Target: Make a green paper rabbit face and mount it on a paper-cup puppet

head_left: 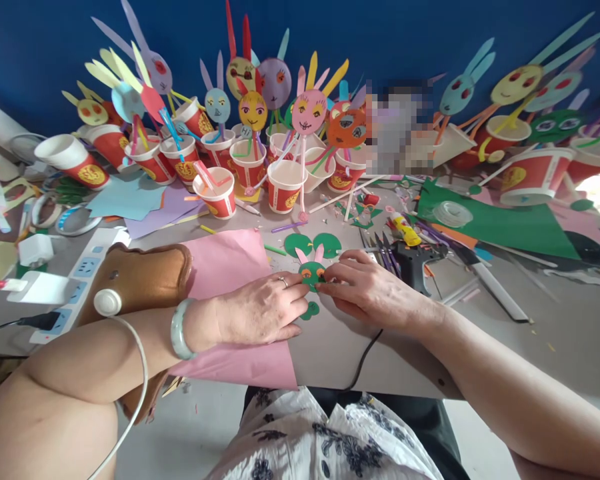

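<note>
A small green paper face with pink ears [312,270] lies on the grey table [555,320], just in front of me. My left hand [260,310] rests on a pink paper sheet [230,267], fingers curled, its fingertips pressing the face's left edge. My right hand [365,287] pinches the face's right edge with thumb and fingers together. Two green paper circles [313,244] lie just behind the face, and a small green scrap [310,310] sits below it between my hands.
Many red paper cups with paper rabbit heads on sticks [285,183] crowd the back of the table. A black glue gun [420,260] and its cord lie right of my hands. A white power strip [80,273] and brown pouch [140,277] sit left. Green paper [510,223] lies far right.
</note>
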{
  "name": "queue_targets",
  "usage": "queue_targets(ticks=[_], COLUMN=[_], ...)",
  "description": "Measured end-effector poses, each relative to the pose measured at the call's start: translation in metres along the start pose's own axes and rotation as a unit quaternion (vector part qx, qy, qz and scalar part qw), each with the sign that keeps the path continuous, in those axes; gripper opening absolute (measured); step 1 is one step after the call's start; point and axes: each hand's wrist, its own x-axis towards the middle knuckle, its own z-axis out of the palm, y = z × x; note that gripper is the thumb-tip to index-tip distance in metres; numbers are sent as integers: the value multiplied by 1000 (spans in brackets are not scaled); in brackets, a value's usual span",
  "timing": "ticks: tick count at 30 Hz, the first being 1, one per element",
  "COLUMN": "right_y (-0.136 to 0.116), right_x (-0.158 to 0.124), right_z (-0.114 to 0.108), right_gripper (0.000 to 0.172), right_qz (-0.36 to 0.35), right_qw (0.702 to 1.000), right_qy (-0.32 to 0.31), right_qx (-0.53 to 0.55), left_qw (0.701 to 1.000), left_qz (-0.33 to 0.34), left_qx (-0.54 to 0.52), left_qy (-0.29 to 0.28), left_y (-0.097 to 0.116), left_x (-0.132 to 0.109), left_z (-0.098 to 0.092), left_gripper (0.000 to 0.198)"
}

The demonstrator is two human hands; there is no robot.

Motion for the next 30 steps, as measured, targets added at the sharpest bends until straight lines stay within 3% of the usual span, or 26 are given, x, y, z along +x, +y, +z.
queue_targets(ticks=[17,30], right_y=[5,0], right_x=[-4,-3], right_z=[-6,-6], right_gripper=[33,29], right_qz=[6,-8], right_qw=[999,1000], right_qy=[6,-28], right_qx=[51,-11], left_qw=[999,1000], left_qz=[1,-1], left_qx=[-30,-24], left_qy=[17,4], left_y=[-2,-2], left_x=[0,-2], left_z=[2,3], left_gripper=[18,17])
